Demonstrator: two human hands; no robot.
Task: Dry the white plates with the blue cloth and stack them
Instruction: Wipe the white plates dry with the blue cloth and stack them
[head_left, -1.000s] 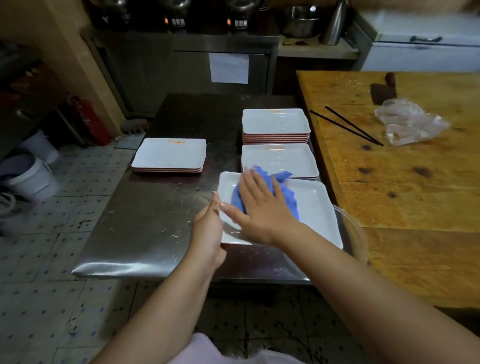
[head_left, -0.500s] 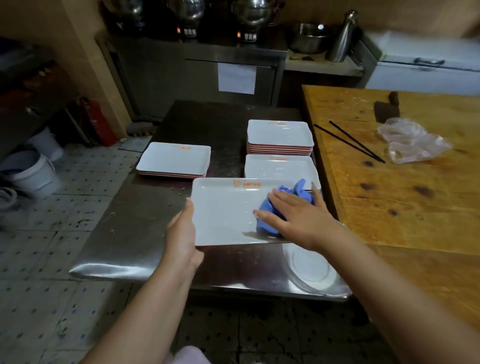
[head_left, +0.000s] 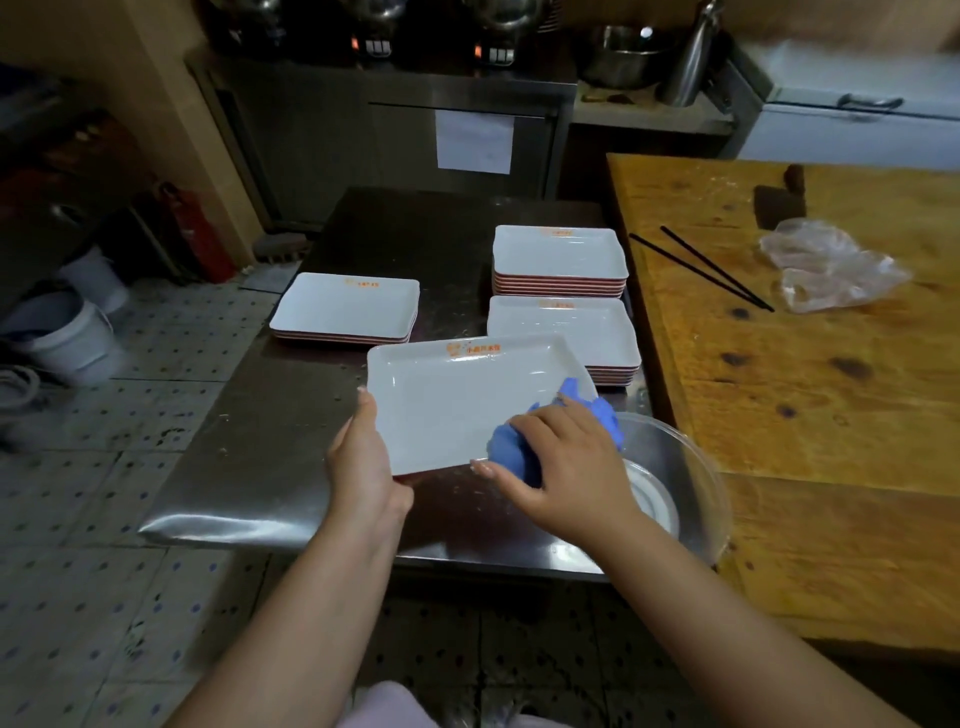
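- Gripping the near left edge of a white plate (head_left: 457, 400), the left hand (head_left: 363, 467) holds it tilted above the steel worktop (head_left: 249, 467), thumb on the rim and fingers curled underneath (out of sight from where I stand).
- The right hand (head_left: 566, 467) bunches the blue cloth (head_left: 511, 449) in curled fingers and presses it onto the plate's near right corner.
- The plate carries an orange print along its far rim.
- Behind it sit three stacks of matching plates: a low stack (head_left: 345, 306) to the left, a middle stack (head_left: 563, 327) just beyond the held plate, and a taller stack (head_left: 558, 254) farther back.
- A clear bowl (head_left: 685, 483) rests at the worktop's near right corner, partly under the right wrist.
- On the wooden table (head_left: 831, 415) to the right lie black chopsticks (head_left: 701, 267) and a crumpled plastic bag (head_left: 831, 270).
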